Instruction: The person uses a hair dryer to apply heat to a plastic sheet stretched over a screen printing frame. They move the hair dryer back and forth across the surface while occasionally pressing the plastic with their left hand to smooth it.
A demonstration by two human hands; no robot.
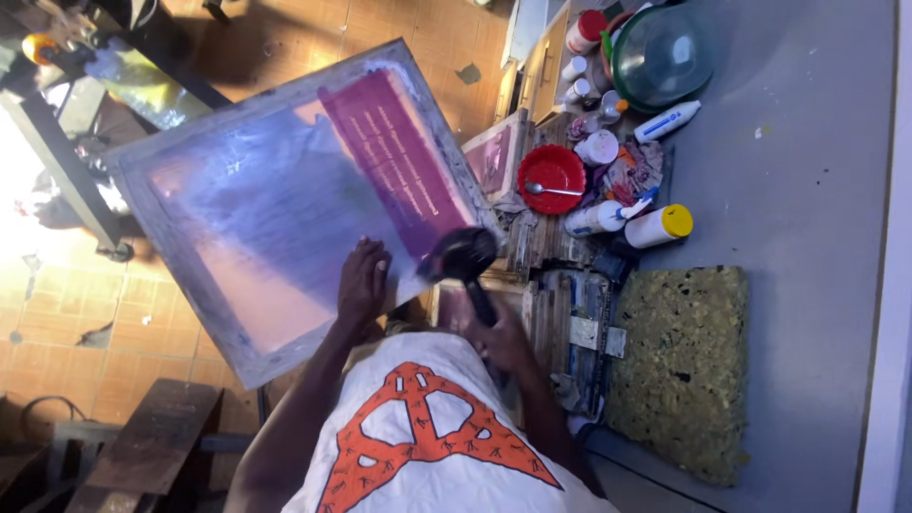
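A large wooden screen-printing frame (171,313) is tilted up in front of me, its mesh mostly bluish-violet with a maroon panel of pale lettering (389,161) on the right side. My left hand (364,282) lies flat with fingers spread against the mesh near the frame's lower edge. My right hand (496,334) grips the black handle of a black hair dryer (464,258), whose round head points at the lower right corner of the screen.
A red bowl with a spoon (551,178), several white bottles (657,226) and jars, and a green-rimmed glass lid (662,55) crowd the grey table (807,209). A yellowish foam slab (679,366) lies at the right. Tiled floor and a dark bench (142,442) are on the left.
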